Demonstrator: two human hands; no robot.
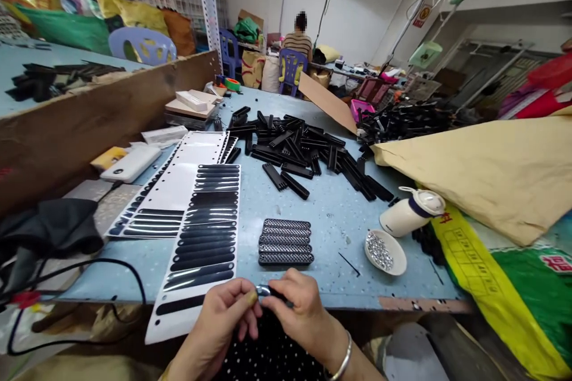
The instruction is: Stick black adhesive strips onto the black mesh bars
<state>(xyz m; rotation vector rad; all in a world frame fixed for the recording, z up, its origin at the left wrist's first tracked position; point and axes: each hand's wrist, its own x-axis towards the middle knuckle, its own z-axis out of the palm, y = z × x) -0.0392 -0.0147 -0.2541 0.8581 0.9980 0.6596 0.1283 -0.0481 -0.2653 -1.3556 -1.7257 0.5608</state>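
Close together at the table's front edge, my left hand (226,315) and my right hand (300,308) both pinch a small dark, shiny piece (263,291). Its far parts are covered by my fingers. Just beyond lies a neat block of patterned black strips (286,242), side by side. Left of it is a white sheet (172,311) bearing glossy black strips, its near end past the table edge. A white bowl (399,264) of small silvery pieces stands to the right, with a thin dark stick (349,264) between bowl and block.
Black plastic pieces (295,146) are heaped across the table's middle. A cream bottle (409,214) lies beside the bowl. A white power bank (131,164) and black cable (129,268) are at left, a brown paper sheet (482,161) at right. A seated person (298,41) is far back.
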